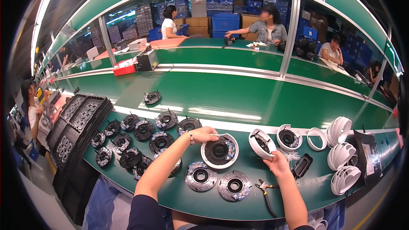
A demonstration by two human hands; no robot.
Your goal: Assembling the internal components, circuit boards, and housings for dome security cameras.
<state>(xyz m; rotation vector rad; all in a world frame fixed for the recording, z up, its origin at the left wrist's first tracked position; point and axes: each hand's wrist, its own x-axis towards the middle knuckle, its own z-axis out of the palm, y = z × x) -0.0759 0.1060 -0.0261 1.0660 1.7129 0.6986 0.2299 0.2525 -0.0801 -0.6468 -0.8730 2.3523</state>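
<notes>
Gripping the upper rim of a white-ringed disc assembly (219, 150), the left hand (205, 135) works over the green counter (187, 202). The right hand (279, 164) holds a tilted white housing (257, 145) by its lower edge. Two round modules (200, 177) and pliers (266, 191) lie nearby.

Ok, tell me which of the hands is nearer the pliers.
The right. The right hand holds a white ring just beyond the pliers; the left hand is farther off, beyond and left of them, at a white-rimmed disc.
</notes>
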